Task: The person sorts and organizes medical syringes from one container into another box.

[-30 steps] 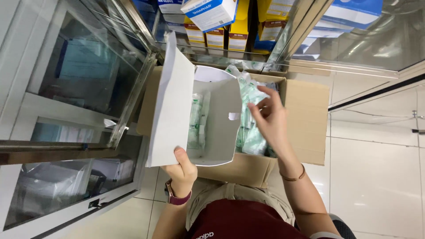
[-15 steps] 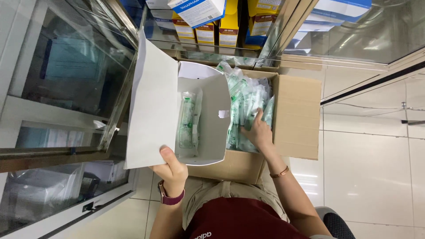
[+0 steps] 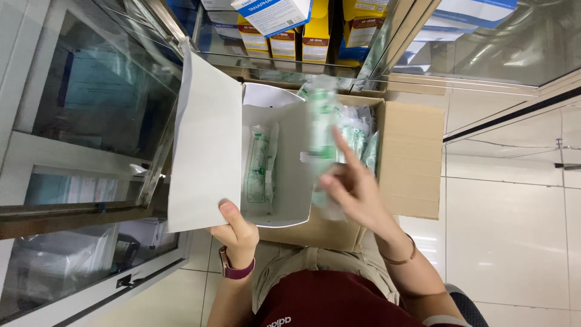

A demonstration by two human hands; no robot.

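Glass-fronted cabinets (image 3: 91, 109) with pale metal frames stand open on either side of a glossy white tiled floor (image 3: 514, 242), and yellow and blue-white cartons (image 3: 302, 30) are stacked on the shelf behind. Between the cabinets a brown cardboard box (image 3: 411, 157) rests by the person's knees, its flap folded outward and clear packets with green print (image 3: 363, 142) piled loosely inside. The left hand (image 3: 237, 233) grips the lower edge of a white paperboard box (image 3: 209, 151), thumb pressed on the inside and fingers curled out of sight behind; its tall lid stands up and a sealed packet (image 3: 259, 169) already lies flat against its inner wall. The right hand (image 3: 354, 194) holds a bundle of the same crinkly plastic packets (image 3: 324, 127), motion-blurred, just above the mouth of the white box; the index finger points up along the bundle while thumb and remaining fingers pinch its lower end. Slick film like this could slide out of such a light pinch, I judge, and drop back into the cardboard box or onto the tiles. Thin paperboard held at one edge only might also buckle or tip if the bundle lands heavily against its far wall. The lid sits close to the cabinet door edge and could catch there.
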